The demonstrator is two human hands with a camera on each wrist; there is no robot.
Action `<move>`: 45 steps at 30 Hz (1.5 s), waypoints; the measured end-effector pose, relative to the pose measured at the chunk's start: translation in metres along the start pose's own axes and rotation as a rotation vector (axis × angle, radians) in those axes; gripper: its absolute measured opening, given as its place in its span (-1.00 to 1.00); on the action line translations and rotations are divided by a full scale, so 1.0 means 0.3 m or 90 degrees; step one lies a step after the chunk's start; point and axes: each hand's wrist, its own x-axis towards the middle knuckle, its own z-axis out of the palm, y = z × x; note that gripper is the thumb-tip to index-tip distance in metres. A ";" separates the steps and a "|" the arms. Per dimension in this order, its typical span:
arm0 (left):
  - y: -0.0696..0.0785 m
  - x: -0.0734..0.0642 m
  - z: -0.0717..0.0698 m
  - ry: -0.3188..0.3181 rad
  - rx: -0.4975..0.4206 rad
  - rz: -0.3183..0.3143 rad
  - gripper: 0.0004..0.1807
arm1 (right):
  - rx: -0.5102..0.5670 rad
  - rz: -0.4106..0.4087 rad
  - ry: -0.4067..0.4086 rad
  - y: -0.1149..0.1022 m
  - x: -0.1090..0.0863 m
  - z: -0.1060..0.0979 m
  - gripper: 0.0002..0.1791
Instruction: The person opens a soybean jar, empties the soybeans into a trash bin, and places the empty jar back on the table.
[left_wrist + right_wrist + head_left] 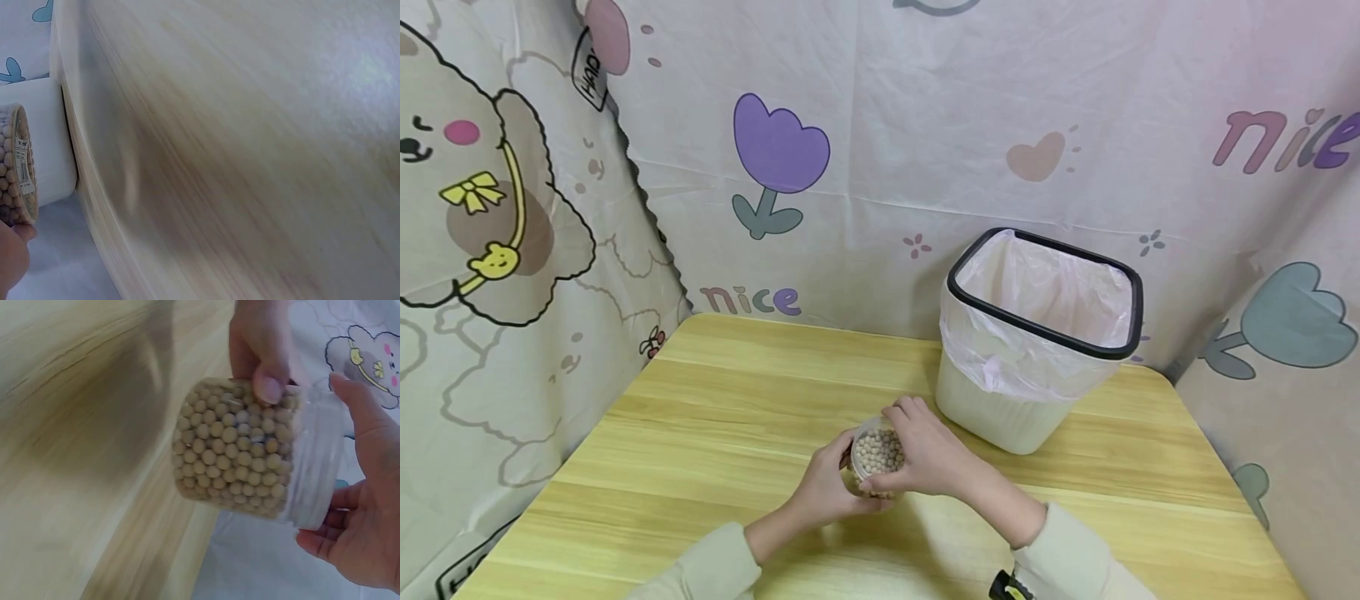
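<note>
A clear plastic jar [231, 450] full of small beige balls is held above the table, between both hands. My left hand [827, 487] grips the jar's body from the left side, its thumb pressed against the wall in the right wrist view. Around the clear lid [319, 459] curl the fingers and thumb of my right hand [936, 454]. The lid sits on the jar's mouth; whether it is loose cannot be seen. On the jar's base, a white barcode label [24, 167] shows in the left wrist view.
Behind the hands to the right stands a cream waste bin [1000, 417] with a black rim [1045, 329] and a pale pink liner [992, 371]. Everything is over a light wooden table [737, 392]. A printed curtain [865, 175] hangs along the back and sides.
</note>
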 end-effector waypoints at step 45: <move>-0.002 -0.016 0.003 -0.023 -0.007 0.002 -0.05 | 0.096 0.009 -0.097 -0.010 -0.011 -0.054 -0.07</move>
